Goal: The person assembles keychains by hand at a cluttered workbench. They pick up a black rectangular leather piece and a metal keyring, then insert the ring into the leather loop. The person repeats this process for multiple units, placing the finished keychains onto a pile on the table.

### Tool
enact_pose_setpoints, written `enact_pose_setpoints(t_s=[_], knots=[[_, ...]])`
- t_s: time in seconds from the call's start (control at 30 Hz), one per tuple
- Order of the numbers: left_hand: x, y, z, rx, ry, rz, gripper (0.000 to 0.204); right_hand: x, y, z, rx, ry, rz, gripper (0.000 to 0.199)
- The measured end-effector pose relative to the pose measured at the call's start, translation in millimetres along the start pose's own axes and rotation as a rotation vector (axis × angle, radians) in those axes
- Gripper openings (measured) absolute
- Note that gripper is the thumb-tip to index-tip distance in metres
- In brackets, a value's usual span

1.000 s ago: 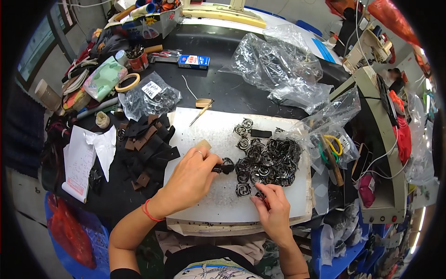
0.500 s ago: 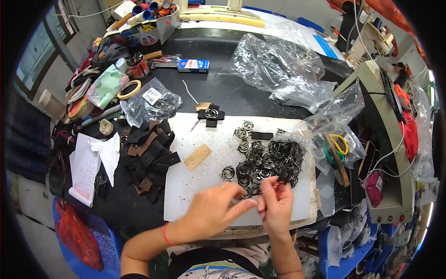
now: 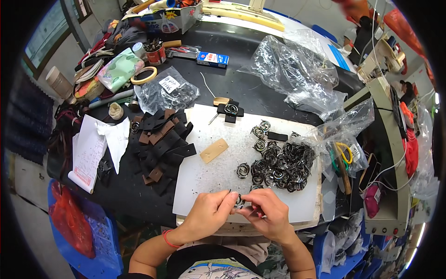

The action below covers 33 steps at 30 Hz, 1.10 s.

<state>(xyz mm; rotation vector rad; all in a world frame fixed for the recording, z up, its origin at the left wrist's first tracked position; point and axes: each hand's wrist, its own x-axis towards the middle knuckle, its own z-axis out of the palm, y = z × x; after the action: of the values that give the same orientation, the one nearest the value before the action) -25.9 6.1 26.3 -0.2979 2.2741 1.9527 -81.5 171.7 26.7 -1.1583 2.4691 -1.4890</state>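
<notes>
A: Quick, how does the buckle (image 3: 239,202) handle?

B: Round, dark, shiny, looks like metal. I'd guess light, stiff, slick on the curves, not fragile. Best hold: pinch opposite sides of the outer rim, middle left free.

A: Grip?

B: Left hand (image 3: 209,215): thumb and finger pinched on the buckle's left side, no real gap. Right hand (image 3: 270,215): fingers drawn in, pinching its right side; fingertips partly hide the contact.

A: Red bit (image 3: 263,215) by the right palm?

B: Can't tell what it is. Tucked under curled fingers.

A: Buckle position?

B: Right between both sets of fingertips, over the near edge of the white board (image 3: 195,193). Looks lifted; can't tell how high.

A: Around it?

B: Buckle pile (image 3: 285,166) beyond and right, single loose buckle (image 3: 242,170) almost straight ahead, tan strip (image 3: 214,151) beyond and left. Dark straps (image 3: 160,137) sit left of the board, on the black worktop (image 3: 232,86).
</notes>
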Motion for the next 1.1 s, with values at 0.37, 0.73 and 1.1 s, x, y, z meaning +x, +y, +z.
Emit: enact_pose_setpoints(t_s=[0.37,0.73,1.1], knots=[[-6,-8,6,-0.008,0.12,0.109,0.026,-7,8,30,-0.048,0.257,-0.069,0.017],[-2,-19,9,-0.453,0.204,0.096,0.029,2,-21,28,0.067,0.21,0.109,0.013],[-11,-20,-13,-0.24,0.052,-0.074,0.036,20,-5,19,-0.028,-0.126,-0.129,0.03]])
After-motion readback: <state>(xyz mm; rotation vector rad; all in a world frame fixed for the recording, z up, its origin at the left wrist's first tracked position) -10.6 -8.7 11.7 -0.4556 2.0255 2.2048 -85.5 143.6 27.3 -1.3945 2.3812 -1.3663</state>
